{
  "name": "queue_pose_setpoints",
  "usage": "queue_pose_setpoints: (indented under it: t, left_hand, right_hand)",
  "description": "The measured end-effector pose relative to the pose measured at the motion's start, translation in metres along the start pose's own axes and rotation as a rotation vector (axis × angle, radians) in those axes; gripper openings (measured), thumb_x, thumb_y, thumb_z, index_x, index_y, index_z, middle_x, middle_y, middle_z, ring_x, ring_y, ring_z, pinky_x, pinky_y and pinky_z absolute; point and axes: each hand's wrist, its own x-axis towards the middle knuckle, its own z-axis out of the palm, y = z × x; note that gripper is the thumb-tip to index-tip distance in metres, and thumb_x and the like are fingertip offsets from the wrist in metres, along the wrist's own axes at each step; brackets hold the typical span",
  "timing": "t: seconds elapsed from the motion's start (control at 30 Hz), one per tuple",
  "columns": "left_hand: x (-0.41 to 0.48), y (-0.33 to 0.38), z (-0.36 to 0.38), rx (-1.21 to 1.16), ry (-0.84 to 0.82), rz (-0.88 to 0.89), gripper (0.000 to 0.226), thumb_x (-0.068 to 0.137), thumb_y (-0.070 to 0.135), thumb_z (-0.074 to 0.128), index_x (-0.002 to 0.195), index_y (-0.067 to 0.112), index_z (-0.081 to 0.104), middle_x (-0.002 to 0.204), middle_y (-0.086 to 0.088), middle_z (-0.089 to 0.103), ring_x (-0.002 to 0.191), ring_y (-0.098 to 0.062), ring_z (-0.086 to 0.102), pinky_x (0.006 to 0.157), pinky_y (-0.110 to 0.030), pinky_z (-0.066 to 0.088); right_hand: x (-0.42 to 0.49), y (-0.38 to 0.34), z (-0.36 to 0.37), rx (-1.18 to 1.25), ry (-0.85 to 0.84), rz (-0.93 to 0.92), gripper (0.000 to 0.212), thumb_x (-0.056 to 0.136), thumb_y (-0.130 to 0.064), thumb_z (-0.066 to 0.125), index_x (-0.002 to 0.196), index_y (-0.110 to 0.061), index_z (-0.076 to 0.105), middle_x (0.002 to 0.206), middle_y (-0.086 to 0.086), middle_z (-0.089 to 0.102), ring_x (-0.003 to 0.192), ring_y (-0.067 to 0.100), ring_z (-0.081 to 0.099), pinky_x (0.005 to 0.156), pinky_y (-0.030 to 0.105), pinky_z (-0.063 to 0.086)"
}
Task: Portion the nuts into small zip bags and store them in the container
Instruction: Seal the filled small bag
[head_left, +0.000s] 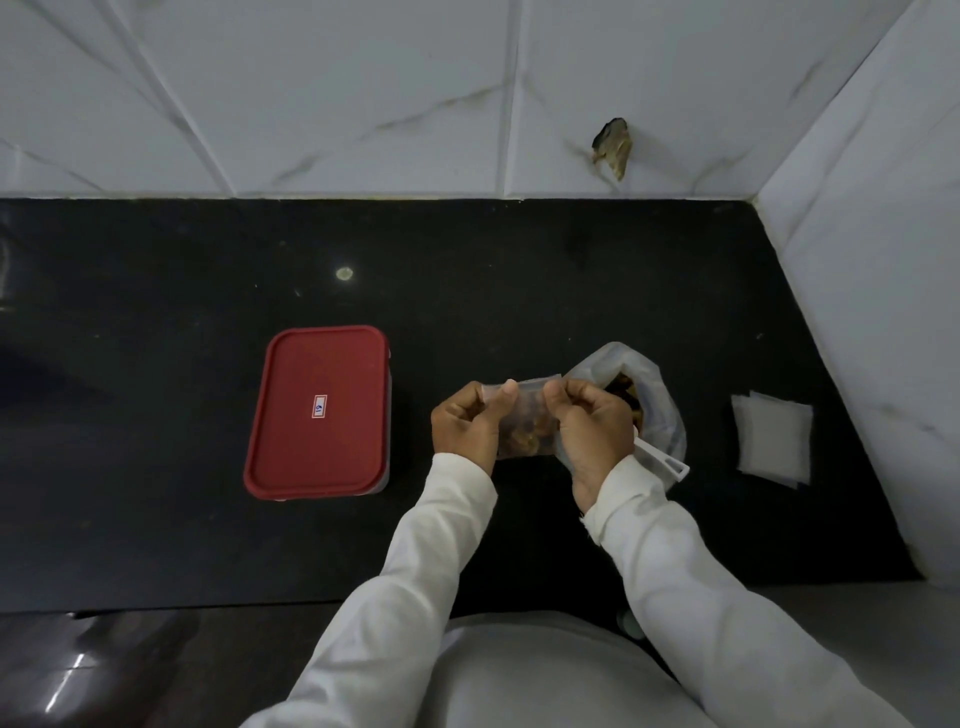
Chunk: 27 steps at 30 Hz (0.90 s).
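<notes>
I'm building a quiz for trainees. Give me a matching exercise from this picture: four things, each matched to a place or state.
Things: 1 container; 2 small zip bag; 3 big nut bag; 4 empty zip bags.
States: A stacked flat, far right; B pinched at its top by left hand and right hand; C closed, left of the hands; D open, behind the right hand.
Pairs: 1-C, 2-B, 3-D, 4-A.

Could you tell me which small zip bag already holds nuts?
The small zip bag held by left hand and right hand; stacked zip bags at right lie empty.
</notes>
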Motion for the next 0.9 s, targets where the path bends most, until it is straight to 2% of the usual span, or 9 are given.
queue_pose_setpoints:
  t: [0.07, 0.13, 0.2, 0.37, 0.47, 0.53, 0.6, 0.77, 0.9]
  left_hand:
    - [0.001, 0.0, -0.002, 0.01, -0.021, 0.01, 0.019, 0.089, 0.028, 0.069, 0.077, 0.013, 0.073, 0.085, -0.004, 0.075, 0.093, -0.024, 0.07, 0.084, -0.04, 0.057]
    - [0.003, -0.003, -0.005, 0.029, -0.051, 0.035, 0.023, 0.09, 0.035, 0.066, 0.08, 0.017, 0.077, 0.091, -0.006, 0.075, 0.097, -0.026, 0.07, 0.091, -0.046, 0.055]
    - [0.004, -0.004, -0.006, 0.032, -0.052, 0.063, 0.022, 0.091, 0.033, 0.064, 0.079, 0.02, 0.077, 0.092, -0.005, 0.075, 0.097, -0.025, 0.07, 0.093, -0.048, 0.054]
    - [0.011, -0.006, -0.008, 0.153, 0.099, 0.19, 0.022, 0.094, 0.025, 0.063, 0.076, 0.021, 0.075, 0.079, 0.004, 0.073, 0.086, -0.015, 0.068, 0.083, -0.033, 0.054]
    - [0.013, -0.008, -0.01, 0.202, 0.044, 0.2, 0.022, 0.094, 0.033, 0.062, 0.081, 0.023, 0.075, 0.083, 0.003, 0.073, 0.086, -0.015, 0.07, 0.08, -0.031, 0.057]
    - [0.017, -0.013, -0.013, 0.203, -0.049, 0.175, 0.017, 0.092, 0.036, 0.063, 0.091, 0.023, 0.074, 0.091, 0.002, 0.074, 0.091, -0.015, 0.071, 0.084, -0.036, 0.059]
    - [0.023, -0.018, -0.013, 0.23, -0.084, 0.165, 0.014, 0.091, 0.031, 0.067, 0.1, 0.022, 0.072, 0.097, 0.002, 0.074, 0.094, -0.014, 0.071, 0.086, -0.04, 0.059]
    - [0.053, -0.007, -0.004, 0.179, 0.169, 0.086, 0.005, 0.09, 0.024, 0.069, 0.086, 0.023, 0.072, 0.087, 0.004, 0.074, 0.086, -0.012, 0.071, 0.086, -0.037, 0.059]
    - [0.082, 0.002, 0.005, 0.24, 0.208, 0.054, 0.013, 0.091, 0.031, 0.067, 0.09, 0.02, 0.073, 0.086, 0.001, 0.074, 0.084, -0.015, 0.071, 0.084, -0.037, 0.059]
  right_hand:
    - [0.001, -0.002, 0.001, 0.043, -0.001, 0.02, 0.006, 0.092, -0.025, 0.065, 0.09, -0.022, 0.07, 0.09, -0.005, 0.07, 0.089, 0.008, 0.064, 0.073, 0.023, 0.051]
    - [0.003, -0.004, 0.0, 0.068, -0.003, 0.038, 0.005, 0.091, -0.025, 0.065, 0.088, -0.025, 0.069, 0.092, -0.004, 0.071, 0.092, 0.012, 0.066, 0.083, 0.033, 0.056]
    - [0.004, -0.003, -0.001, 0.055, -0.013, 0.018, 0.004, 0.091, -0.027, 0.066, 0.088, -0.026, 0.069, 0.092, -0.004, 0.071, 0.093, 0.012, 0.066, 0.086, 0.036, 0.056]
    - [0.005, 0.006, 0.001, -0.045, -0.074, -0.037, 0.017, 0.091, -0.039, 0.064, 0.095, -0.024, 0.069, 0.094, -0.007, 0.071, 0.093, 0.008, 0.066, 0.084, 0.029, 0.055]
    - [0.012, 0.007, 0.006, -0.046, -0.046, -0.031, 0.023, 0.092, -0.041, 0.061, 0.097, -0.02, 0.07, 0.092, -0.006, 0.072, 0.091, 0.008, 0.067, 0.082, 0.029, 0.055]
    - [0.016, 0.005, 0.011, -0.004, -0.035, -0.006, 0.027, 0.092, -0.043, 0.06, 0.098, -0.018, 0.07, 0.091, -0.004, 0.072, 0.089, 0.009, 0.068, 0.078, 0.027, 0.054]
    - [0.024, 0.003, 0.015, 0.029, -0.021, 0.017, 0.029, 0.092, -0.043, 0.06, 0.101, -0.017, 0.07, 0.092, -0.002, 0.073, 0.089, 0.01, 0.068, 0.076, 0.025, 0.054]
    - [0.041, 0.002, 0.026, 0.036, -0.178, 0.087, 0.027, 0.085, -0.041, 0.07, 0.104, -0.021, 0.067, 0.101, -0.002, 0.072, 0.094, 0.013, 0.069, 0.084, 0.033, 0.058]
    - [0.063, -0.006, 0.039, -0.182, -0.153, -0.012, 0.007, 0.089, -0.033, 0.068, 0.094, -0.028, 0.068, 0.097, -0.008, 0.07, 0.091, 0.007, 0.066, 0.084, 0.029, 0.056]
